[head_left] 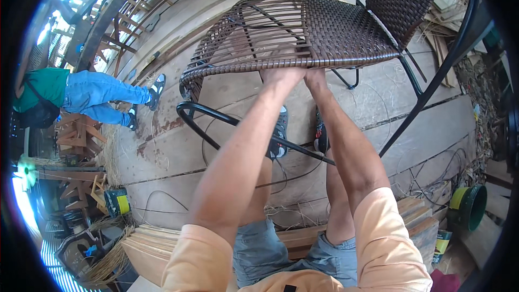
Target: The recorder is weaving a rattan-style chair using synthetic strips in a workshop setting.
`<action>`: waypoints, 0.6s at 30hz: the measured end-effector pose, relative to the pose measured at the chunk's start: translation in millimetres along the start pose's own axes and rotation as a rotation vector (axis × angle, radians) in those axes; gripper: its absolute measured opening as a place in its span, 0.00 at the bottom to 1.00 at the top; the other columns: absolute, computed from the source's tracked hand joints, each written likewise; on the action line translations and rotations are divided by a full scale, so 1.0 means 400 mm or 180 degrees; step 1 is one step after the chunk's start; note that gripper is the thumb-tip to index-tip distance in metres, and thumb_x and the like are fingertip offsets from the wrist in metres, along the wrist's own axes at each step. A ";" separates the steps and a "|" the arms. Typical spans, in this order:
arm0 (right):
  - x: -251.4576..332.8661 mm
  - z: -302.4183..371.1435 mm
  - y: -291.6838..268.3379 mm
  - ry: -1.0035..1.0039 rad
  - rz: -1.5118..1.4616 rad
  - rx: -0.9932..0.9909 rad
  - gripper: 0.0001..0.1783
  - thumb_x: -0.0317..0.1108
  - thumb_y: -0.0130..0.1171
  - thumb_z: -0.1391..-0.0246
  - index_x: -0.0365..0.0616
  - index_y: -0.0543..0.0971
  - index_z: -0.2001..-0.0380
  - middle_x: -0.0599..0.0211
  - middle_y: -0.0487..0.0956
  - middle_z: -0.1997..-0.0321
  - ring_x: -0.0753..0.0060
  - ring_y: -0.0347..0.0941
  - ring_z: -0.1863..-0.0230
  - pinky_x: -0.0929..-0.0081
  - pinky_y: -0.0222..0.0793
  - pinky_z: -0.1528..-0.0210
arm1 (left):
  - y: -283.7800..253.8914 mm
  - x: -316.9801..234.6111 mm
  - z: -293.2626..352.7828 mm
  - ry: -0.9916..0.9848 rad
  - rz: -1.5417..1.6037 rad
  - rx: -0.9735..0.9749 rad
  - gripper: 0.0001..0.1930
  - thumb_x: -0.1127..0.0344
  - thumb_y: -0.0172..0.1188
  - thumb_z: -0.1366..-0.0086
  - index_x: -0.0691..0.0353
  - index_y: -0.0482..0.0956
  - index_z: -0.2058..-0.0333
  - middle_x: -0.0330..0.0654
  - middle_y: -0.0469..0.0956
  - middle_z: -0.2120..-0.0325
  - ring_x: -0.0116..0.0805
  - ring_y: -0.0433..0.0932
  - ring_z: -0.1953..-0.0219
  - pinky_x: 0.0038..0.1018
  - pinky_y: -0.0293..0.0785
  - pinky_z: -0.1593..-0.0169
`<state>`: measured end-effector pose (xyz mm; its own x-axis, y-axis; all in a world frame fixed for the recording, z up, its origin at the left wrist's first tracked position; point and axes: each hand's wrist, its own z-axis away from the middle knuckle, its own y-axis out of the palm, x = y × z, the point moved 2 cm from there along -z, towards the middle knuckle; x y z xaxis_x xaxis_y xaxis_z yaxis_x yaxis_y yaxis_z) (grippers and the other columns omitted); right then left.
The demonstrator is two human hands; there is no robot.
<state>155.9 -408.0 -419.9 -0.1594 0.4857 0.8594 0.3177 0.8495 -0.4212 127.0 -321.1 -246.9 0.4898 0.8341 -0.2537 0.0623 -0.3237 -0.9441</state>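
Observation:
A chair with a black metal frame (208,109) lies tipped in front of me. Its brown seat (348,30) is closely woven on the right, while on the left only spaced parallel strands (254,57) span the frame. The woven backrest (404,0) rises at the upper right. My left hand (284,76) reaches under the seat's near edge, where the weave meets the bare strands. Close beside it, my right hand (315,77) goes under the same edge. The seat hides the fingers of both. A loose thin strand (297,177) curves below the frame.
At the left stands a person in blue jeans (102,89). Wooden boards (148,251) are stacked by my legs. A dark green bucket (473,205) lies at the right, near wood scraps. Cut strands litter the plank floor (157,162). Long timber (216,22) lies behind the chair.

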 end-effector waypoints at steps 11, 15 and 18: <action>0.205 0.333 -0.200 0.1092 -0.1430 -0.1691 0.18 0.31 0.50 0.46 0.31 0.69 0.54 0.50 0.75 0.58 0.56 0.70 0.54 0.67 0.63 0.49 | -0.009 -0.088 0.177 -0.0538 0.3613 -0.1414 0.06 0.72 0.54 0.42 0.66 0.74 0.66 0.46 0.76 0.74 0.32 0.72 0.66 0.27 0.67 0.58; 0.400 0.323 -0.255 0.2302 -0.3062 -0.0536 0.13 0.38 0.45 0.41 0.40 0.73 0.64 0.66 0.76 0.73 0.76 0.70 0.78 0.79 0.66 0.79 | -0.061 -0.143 0.345 -0.1107 0.5084 -0.0887 0.07 0.69 0.50 0.36 0.67 0.72 0.64 0.35 0.73 0.71 0.20 0.70 0.68 0.17 0.67 0.64; 0.427 0.263 -0.271 0.2928 -0.4308 0.0645 0.12 0.40 0.40 0.39 0.44 0.69 0.67 0.73 0.72 0.77 0.79 0.66 0.82 0.80 0.64 0.82 | -0.092 -0.163 0.485 -0.0422 0.4097 -0.0791 0.07 0.70 0.51 0.36 0.67 0.72 0.64 0.38 0.76 0.70 0.21 0.72 0.69 0.18 0.69 0.62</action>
<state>-4.1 -395.3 -258.0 0.3948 -0.7993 0.4530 0.2866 0.5756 0.7659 -75.8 -277.0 -236.5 0.2309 -0.0976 -0.9681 -0.2175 -0.9750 0.0464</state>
